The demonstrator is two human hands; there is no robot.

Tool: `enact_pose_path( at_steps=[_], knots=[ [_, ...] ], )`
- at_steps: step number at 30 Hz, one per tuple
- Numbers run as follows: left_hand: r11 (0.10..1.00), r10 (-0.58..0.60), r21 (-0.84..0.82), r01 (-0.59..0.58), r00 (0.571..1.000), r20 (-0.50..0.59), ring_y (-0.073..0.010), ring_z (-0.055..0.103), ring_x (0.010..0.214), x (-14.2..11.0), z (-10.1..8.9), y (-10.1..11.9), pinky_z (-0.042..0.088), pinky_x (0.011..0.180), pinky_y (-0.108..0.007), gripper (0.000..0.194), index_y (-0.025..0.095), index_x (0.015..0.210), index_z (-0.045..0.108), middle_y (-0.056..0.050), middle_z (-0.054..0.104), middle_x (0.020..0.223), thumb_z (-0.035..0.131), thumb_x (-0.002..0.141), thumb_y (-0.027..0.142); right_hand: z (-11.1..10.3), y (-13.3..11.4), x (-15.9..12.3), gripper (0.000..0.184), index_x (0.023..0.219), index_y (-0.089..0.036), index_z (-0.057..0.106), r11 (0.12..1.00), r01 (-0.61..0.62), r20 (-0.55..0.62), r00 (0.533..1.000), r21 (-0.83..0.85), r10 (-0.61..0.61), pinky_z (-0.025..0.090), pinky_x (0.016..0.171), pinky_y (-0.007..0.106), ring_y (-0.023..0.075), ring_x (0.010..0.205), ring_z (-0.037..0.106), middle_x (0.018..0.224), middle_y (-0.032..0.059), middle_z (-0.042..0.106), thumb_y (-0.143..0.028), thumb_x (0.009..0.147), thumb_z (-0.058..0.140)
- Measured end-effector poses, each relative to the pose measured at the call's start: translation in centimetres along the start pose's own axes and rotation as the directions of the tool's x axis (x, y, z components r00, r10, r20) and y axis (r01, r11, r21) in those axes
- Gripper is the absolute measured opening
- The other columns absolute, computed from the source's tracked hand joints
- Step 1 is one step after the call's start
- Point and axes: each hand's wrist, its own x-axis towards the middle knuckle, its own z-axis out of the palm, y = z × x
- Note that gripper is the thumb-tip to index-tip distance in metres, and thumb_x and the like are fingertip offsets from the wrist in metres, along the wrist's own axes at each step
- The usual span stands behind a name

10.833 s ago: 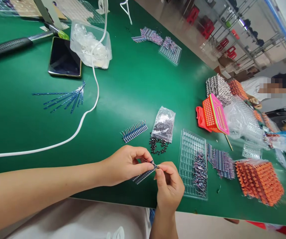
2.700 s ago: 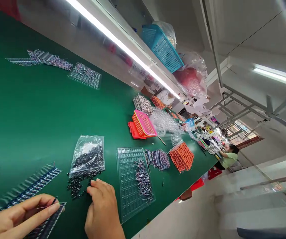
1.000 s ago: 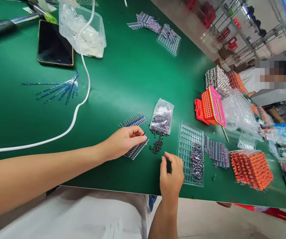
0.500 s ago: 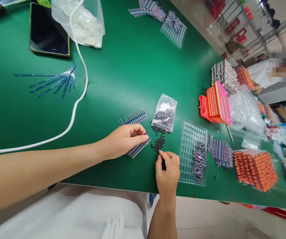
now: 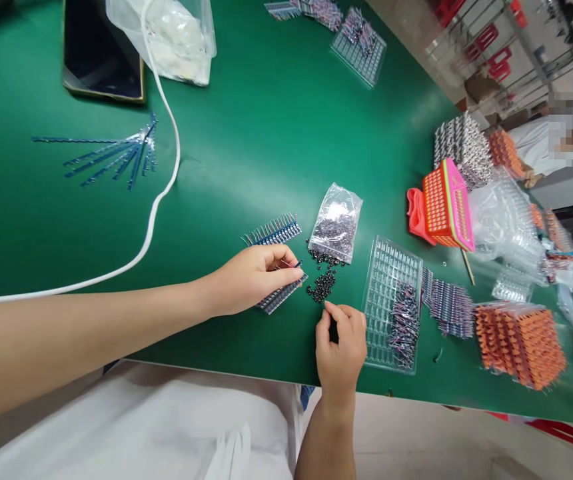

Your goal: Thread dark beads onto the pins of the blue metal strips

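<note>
Having shifted toward the black bead pile over the last second, the right hand is curling its fingertips at the pile, at its 11 o'clock; whether it is grasping a bead cannot be told. The left hand is pinching a striped strip at its 4 o'clock. On the green worktop, a wire-fringed strip is lying at the left hand's 1 o'clock, and a clear bag is resting at the pile's 1 o'clock.
</note>
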Motion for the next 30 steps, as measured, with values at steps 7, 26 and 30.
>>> enact_pose_path(
  at_steps=[7, 26, 30],
  knots=[
    [1.000, -0.005, 0.000, 0.005, 1.000, 0.009, -0.0151, 0.057, 0.073, -0.1, 0.0, 0.1, 0.042, 0.068, -0.028, 0.025, 0.018, 0.081, 0.059, 0.002, 0.062, 0.075, 0.068, 0.083, 0.041, 0.1, 0.1, 0.0, 0.022, 0.107, -0.021, 0.068, 0.999, 0.044, -0.010, 0.999, -0.010, -0.044, 0.051, 0.077, 0.033, 0.0162, 0.086, 0.058, 0.091, 0.0047, 0.063, -0.010, 0.091, 0.060],
    [1.000, 0.030, -0.001, -0.030, 0.999, 0.030, -0.0142, 0.056, 0.071, -0.1, 0.1, 0.0, 0.041, 0.067, -0.027, 0.021, 0.017, 0.081, 0.059, 0.002, 0.060, 0.074, 0.065, 0.084, 0.037, -0.6, -0.4, 0.8, 0.012, 0.104, -0.018, 0.066, 0.986, 0.096, 0.128, 0.989, -0.135, -0.078, 0.047, 0.079, 0.034, 0.0178, 0.088, 0.058, 0.091, 0.0057, 0.066, -0.016, 0.096, 0.057],
    [0.999, 0.049, 0.013, -0.049, 0.997, 0.052, -0.0151, 0.058, 0.072, -0.3, 0.2, 0.0, 0.043, 0.068, -0.028, 0.022, 0.017, 0.079, 0.058, 0.002, 0.061, 0.074, 0.064, 0.084, 0.038, -0.8, -0.5, 1.8, 0.013, 0.094, -0.018, 0.066, 0.972, 0.113, 0.196, 0.978, -0.204, -0.072, 0.045, 0.078, 0.034, 0.0185, 0.086, 0.057, 0.087, 0.0056, 0.065, -0.016, 0.097, 0.054]
  ],
)
